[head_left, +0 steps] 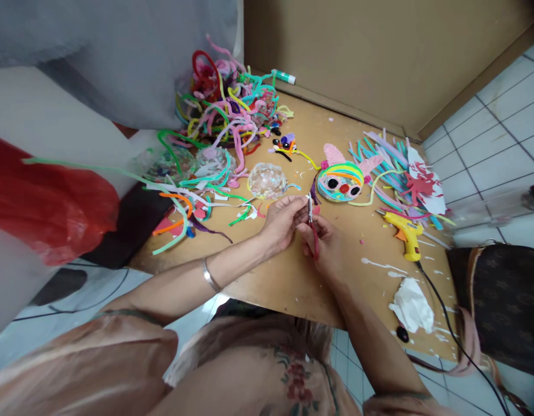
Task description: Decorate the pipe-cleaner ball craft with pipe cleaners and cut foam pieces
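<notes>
Red-handled scissors [316,245] are in my right hand [325,242], its fingers wrapped round the handles and the blades pointing away from me. Close against the blades is my left hand [286,219], its fingers pinched together; what they hold is too small to make out. Just beyond my hands lies a round animal face [341,184] of coloured pipe cleaners, with pink ears, black eyes and a red nose. A clear beaded disc [267,180] rests on the table beyond my left hand.
Tangled pipe cleaners [232,110] heap at the back left of the table [267,271]. On the right are a yellow glue gun [403,231] with its cord, crumpled white paper [413,306], more pipe cleaners [379,156] and a brown bag [500,300]. A glue stick [284,76] lies at the back.
</notes>
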`<state>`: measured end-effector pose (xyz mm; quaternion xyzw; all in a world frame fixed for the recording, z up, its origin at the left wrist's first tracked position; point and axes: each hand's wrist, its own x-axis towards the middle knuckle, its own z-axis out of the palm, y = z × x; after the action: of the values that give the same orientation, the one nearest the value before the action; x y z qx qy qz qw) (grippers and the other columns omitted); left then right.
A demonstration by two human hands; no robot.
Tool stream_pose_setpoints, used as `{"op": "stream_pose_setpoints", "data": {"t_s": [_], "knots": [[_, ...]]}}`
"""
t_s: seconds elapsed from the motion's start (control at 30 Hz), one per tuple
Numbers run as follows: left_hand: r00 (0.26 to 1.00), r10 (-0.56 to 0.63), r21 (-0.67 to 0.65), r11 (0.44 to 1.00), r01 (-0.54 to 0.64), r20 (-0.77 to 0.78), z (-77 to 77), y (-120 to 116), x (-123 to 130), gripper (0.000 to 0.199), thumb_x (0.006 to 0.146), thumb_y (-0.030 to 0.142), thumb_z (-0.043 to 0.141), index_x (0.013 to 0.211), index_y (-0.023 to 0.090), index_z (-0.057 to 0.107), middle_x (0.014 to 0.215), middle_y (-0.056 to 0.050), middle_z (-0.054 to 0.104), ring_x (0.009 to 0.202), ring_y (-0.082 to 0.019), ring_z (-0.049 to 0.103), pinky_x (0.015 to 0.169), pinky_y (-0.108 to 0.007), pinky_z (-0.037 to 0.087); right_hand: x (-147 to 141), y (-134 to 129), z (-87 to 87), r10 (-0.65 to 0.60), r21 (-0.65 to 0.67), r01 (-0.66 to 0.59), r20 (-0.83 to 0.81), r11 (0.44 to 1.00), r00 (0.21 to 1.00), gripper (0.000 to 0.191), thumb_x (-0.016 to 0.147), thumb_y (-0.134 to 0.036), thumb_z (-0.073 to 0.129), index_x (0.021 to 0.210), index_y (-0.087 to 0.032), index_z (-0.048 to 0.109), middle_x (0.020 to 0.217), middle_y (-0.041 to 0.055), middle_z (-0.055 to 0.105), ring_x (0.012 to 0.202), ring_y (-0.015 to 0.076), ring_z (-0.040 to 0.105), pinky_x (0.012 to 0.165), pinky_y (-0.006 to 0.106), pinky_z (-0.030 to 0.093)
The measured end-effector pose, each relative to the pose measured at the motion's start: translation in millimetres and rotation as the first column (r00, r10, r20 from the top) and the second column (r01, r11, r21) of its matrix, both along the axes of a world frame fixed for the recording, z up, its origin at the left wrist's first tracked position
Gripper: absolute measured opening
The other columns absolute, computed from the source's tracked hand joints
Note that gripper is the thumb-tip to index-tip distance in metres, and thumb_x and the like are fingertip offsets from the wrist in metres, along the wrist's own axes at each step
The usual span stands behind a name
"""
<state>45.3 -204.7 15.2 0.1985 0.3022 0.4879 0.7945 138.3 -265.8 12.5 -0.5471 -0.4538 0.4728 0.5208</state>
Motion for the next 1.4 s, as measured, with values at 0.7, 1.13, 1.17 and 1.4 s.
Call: {"op": "stream_pose_setpoints", "data": {"t_s": [0.7,1.13,1.17,1.4], "knots": [[0.993,0.049,0.08,0.996,-0.04,-0.109,2.7,-2.7,0.9,0.019,0.07,0.022,0.073,0.062,0.014,0.057,0.055,0.004,0.055,0.05,-0.006,0.048,0.053,-0.02,0.038,0.5,0.1,-2.2,0.0,0.023,-0.001,0.024,1.0,1.0,0.045,0.076,-0.064,0.067,0.073,-0.022,0.05,0.047,-0.0089,0.045,0.036,0.0068,0.04,0.038,0.022,0.029],[0.99,0.055,0.089,0.995,-0.043,-0.133,3.6,-3.7,0.5,0.015,0.073,0.019,0.068,0.063,0.015,0.057,0.056,0.003,0.055,0.052,-0.006,0.048,0.054,-0.02,0.037,-1.5,0.9,-5.5,-0.038,0.002,0.039,-0.082,0.999,0.996,0.04,0.072,-0.056,0.075,0.077,-0.02,0.059,0.049,-0.0105,0.045,0.034,0.0036,0.035,0.033,0.019,0.027],[0.99,0.057,0.091,0.995,-0.046,-0.131,3.2,-3.7,0.5,0.015,0.072,0.019,0.068,0.063,0.015,0.057,0.056,0.003,0.055,0.052,-0.006,0.048,0.054,-0.02,0.037,-1.5,0.9,-5.4,-0.041,-0.001,0.042,-0.079,0.999,0.996,0.04,0.072,-0.056,0.075,0.078,-0.02,0.059,0.049,-0.0105,0.045,0.034,0.0036,0.035,0.033,0.019,0.026],[0.992,0.053,0.115,0.993,-0.039,-0.117,1.0,-3.7,0.6,0.016,0.071,0.02,0.069,0.063,0.015,0.057,0.055,0.004,0.055,0.051,-0.006,0.048,0.053,-0.021,0.037,-0.9,-0.3,-0.8,-0.052,-0.01,0.051,-0.065,0.999,0.997,0.04,0.071,-0.055,0.076,0.075,-0.019,0.059,0.049,-0.0105,0.044,0.034,0.0034,0.036,0.034,0.019,0.027]]}}
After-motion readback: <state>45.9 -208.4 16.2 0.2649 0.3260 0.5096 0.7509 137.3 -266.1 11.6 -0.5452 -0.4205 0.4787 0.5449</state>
